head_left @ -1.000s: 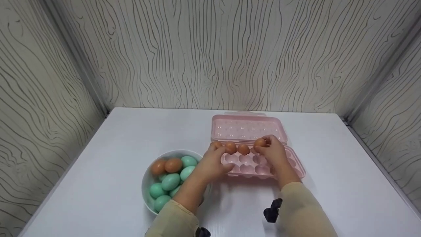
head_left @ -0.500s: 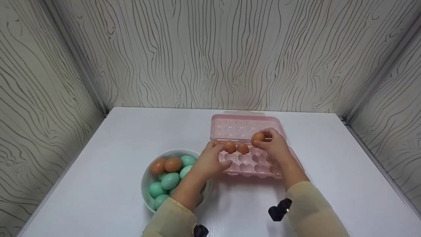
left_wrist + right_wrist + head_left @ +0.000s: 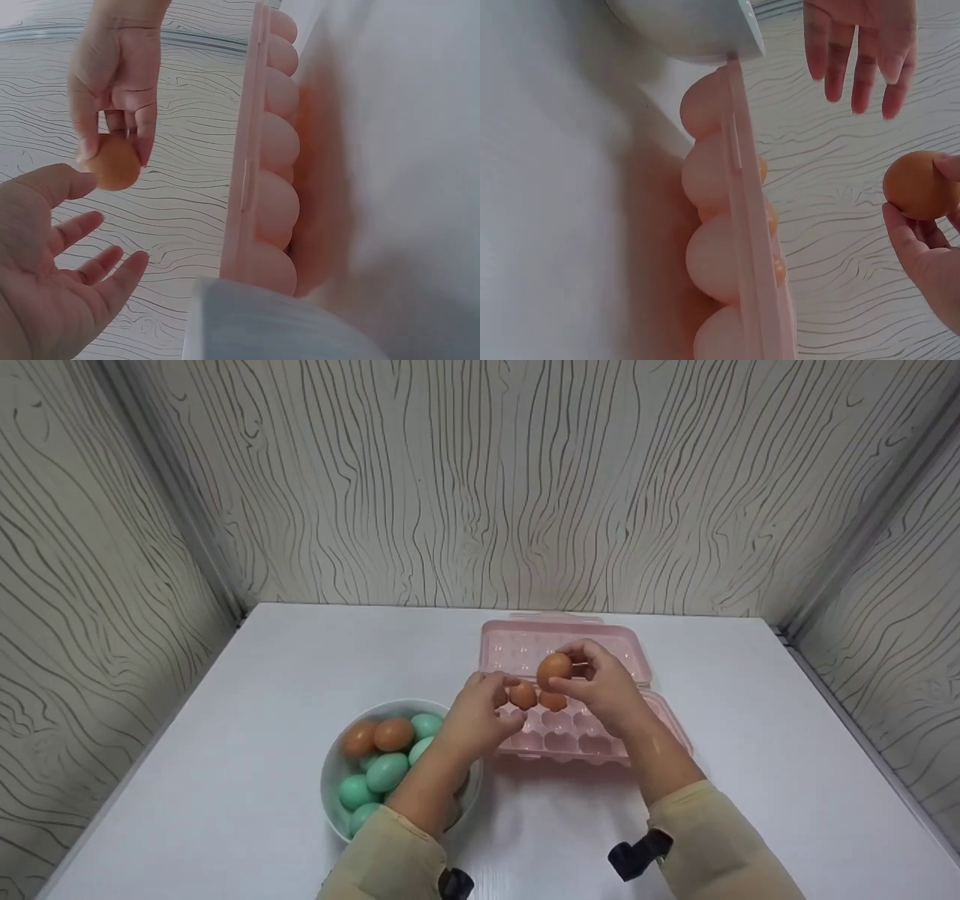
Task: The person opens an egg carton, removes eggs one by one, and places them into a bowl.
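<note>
My right hand (image 3: 606,690) pinches a brown egg (image 3: 553,670) between thumb and fingertips, raised over the pink egg carton (image 3: 559,723). My left hand (image 3: 474,718) is at the carton's left end, fingers spread and loosely bent around nothing. In the left wrist view, the left thumb (image 3: 64,180) is close to the held egg (image 3: 118,166). The right wrist view shows a gap between that egg (image 3: 921,186) and the left fingers (image 3: 864,75). Brown eggs (image 3: 523,695) sit in the carton's back row, partly hidden by my hands.
A white bowl (image 3: 328,780) stands left of the carton, holding several green eggs (image 3: 388,772) and brown eggs (image 3: 394,734). My left forearm crosses over its right side. The carton's lid (image 3: 499,652) lies folded back. Wood-patterned panels (image 3: 465,495) surround the white table (image 3: 247,780).
My right hand has lifted the brown egg from the carton's back row and carried it left, toward my left hand. The left hand has risen slightly.
</note>
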Demonstrator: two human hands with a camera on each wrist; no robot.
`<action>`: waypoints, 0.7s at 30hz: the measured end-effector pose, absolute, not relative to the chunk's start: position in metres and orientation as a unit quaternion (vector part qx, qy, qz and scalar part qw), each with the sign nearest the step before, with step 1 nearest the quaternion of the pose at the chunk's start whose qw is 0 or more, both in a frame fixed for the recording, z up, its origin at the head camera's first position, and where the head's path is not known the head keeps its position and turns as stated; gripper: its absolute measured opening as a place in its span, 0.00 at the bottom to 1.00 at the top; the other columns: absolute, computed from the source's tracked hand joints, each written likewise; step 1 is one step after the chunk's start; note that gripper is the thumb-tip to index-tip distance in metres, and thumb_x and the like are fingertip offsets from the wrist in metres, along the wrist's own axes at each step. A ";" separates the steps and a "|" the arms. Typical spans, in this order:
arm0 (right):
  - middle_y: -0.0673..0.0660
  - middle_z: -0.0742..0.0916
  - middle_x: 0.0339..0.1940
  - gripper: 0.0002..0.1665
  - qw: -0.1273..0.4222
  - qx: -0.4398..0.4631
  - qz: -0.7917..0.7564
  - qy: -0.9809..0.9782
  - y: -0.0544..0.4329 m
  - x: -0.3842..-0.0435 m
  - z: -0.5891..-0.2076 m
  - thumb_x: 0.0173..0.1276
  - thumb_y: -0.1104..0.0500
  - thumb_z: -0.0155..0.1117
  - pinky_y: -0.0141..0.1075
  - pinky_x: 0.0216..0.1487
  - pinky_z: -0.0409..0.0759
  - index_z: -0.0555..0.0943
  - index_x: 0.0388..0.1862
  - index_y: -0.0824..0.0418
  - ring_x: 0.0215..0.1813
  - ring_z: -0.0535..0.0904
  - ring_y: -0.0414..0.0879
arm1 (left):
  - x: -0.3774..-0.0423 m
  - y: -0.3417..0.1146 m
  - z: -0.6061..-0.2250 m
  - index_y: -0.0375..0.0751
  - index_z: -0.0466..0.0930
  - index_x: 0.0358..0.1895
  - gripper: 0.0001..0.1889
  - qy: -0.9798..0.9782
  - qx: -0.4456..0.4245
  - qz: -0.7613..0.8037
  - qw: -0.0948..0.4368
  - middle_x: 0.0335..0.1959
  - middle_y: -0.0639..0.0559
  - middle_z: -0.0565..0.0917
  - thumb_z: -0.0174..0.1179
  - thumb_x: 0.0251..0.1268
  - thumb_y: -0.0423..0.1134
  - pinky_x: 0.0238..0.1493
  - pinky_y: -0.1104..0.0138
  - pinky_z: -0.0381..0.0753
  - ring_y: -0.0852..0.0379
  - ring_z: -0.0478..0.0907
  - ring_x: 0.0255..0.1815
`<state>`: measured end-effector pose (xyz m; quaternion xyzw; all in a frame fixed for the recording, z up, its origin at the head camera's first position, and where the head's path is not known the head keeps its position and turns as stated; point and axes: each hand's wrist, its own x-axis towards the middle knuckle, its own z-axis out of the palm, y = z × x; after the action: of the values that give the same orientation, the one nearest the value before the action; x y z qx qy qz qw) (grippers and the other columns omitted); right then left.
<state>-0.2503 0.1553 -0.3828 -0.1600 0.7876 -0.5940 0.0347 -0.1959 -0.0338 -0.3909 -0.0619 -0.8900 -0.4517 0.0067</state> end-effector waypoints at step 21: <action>0.62 0.75 0.48 0.25 0.089 -0.195 -0.625 0.751 0.113 -0.226 -0.372 0.53 0.59 0.70 0.40 0.44 0.80 0.72 0.49 0.64 0.48 0.77 0.53 | -0.196 -0.047 -0.381 0.49 0.69 0.56 0.25 -0.846 -0.115 -0.518 0.057 0.50 0.52 0.72 0.65 0.53 0.37 0.48 0.68 0.77 0.55 0.73 0.50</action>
<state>-0.2259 0.1127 -0.3717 -0.1948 0.7505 -0.6252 0.0890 -0.1959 -0.0474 -0.3812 -0.1145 -0.8456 -0.5182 0.0567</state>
